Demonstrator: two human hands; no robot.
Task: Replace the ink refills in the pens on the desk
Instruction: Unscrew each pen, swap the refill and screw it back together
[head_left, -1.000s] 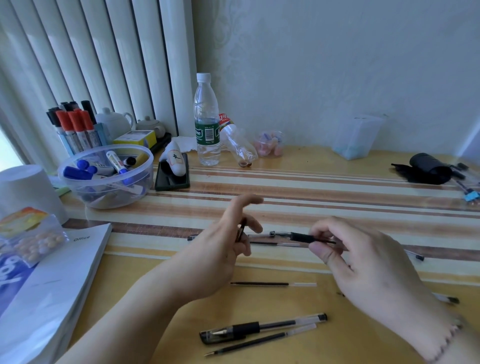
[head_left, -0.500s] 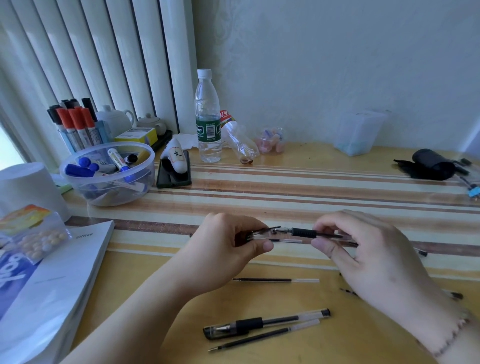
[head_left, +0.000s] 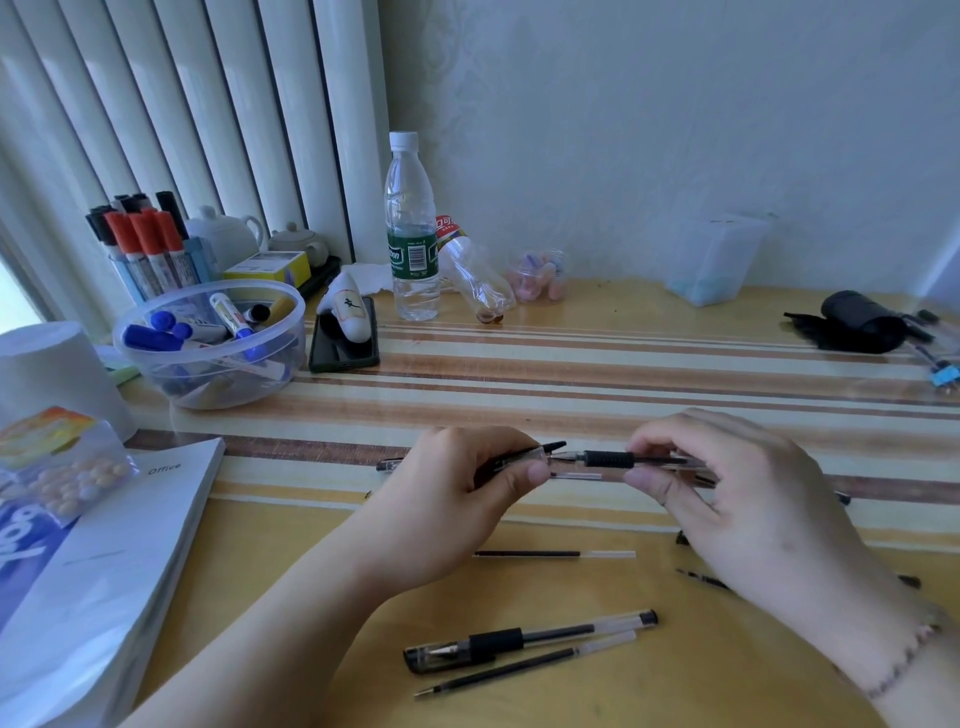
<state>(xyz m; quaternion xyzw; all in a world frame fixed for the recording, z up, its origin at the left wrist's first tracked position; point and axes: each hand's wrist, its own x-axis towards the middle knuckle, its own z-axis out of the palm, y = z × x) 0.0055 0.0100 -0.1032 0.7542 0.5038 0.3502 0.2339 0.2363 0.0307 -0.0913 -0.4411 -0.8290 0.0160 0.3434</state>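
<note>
My right hand pinches a clear pen with a black rubber grip, held level above the desk. Its tip points left into a clear pen cap with a black clip, gripped by my left hand. Cap and tip meet between the two hands. Nearer me lie a capped pen, a loose refill beside it, and another refill just below my hands. More pen parts are partly hidden under my right hand.
A clear bowl of markers stands at the left with a marker cup behind it. A phone, water bottle, book and black pouch sit around the striped desk mat.
My left hand has closed on the cap and brought it rightward onto the pen's tip. The right hand has kept the pen nearly still.
</note>
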